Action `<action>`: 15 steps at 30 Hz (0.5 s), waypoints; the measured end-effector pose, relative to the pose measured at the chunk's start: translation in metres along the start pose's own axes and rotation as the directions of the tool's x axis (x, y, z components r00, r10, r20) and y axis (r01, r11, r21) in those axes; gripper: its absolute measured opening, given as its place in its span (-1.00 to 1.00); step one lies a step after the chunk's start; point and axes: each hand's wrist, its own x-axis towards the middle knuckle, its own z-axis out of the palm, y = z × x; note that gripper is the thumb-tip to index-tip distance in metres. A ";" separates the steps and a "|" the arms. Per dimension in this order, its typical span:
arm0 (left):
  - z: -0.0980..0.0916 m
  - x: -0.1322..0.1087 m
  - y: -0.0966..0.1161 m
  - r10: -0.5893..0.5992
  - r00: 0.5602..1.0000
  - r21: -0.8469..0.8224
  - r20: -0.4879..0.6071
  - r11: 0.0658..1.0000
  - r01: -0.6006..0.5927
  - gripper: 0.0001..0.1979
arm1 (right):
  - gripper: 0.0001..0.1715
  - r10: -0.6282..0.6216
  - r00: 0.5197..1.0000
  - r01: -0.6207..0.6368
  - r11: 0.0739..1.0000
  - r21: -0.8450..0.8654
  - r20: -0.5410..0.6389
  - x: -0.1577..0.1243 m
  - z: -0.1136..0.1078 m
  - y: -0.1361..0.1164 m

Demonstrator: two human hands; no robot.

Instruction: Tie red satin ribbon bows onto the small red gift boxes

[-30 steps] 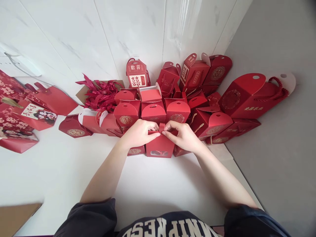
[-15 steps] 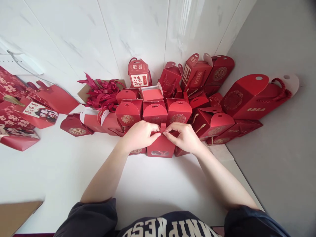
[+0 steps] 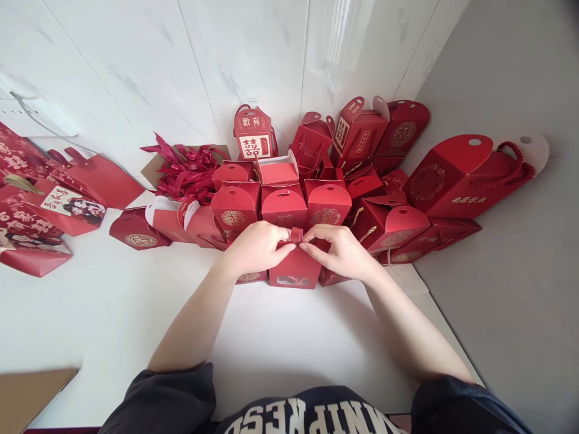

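A small red gift box (image 3: 294, 268) stands on the white table (image 3: 113, 313) right in front of me, its handle slot facing me. Over its top, my left hand (image 3: 256, 247) and my right hand (image 3: 340, 250) both pinch a short red ribbon (image 3: 295, 235), which curls into a small loop between my fingertips. Both hands are closed on the ribbon and rest against the box's top edge.
Several folded red gift boxes (image 3: 283, 205) crowd behind it against the marble wall. A pile of red ribbons (image 3: 187, 172) lies on cardboard at back left. Red paper bags (image 3: 54, 205) lie at far left. A big red box with rope handle (image 3: 465, 175) lies right, by the table's edge.
The ribbon end between my fingertips has curled from an upright tab into a small loop. My hands have barely shifted; the box stays put.
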 end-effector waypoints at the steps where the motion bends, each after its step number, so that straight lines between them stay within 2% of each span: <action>1: 0.000 0.000 0.000 0.006 1.000 0.005 0.003 1.000 -0.006 -0.72 | -0.86 -0.001 1.000 0.001 1.000 0.001 0.010 0.000 0.000 0.000; 4: 0.000 -0.001 0.001 0.019 1.000 0.012 -0.001 1.000 -0.019 -0.75 | -0.80 -0.001 1.000 0.001 1.000 -0.010 -0.001 0.000 0.001 0.003; 15: -0.003 -0.001 -0.001 0.036 0.999 -0.021 0.013 0.999 -0.036 -0.78 | -0.88 0.043 0.997 -0.047 0.997 0.068 0.070 0.000 -0.002 0.008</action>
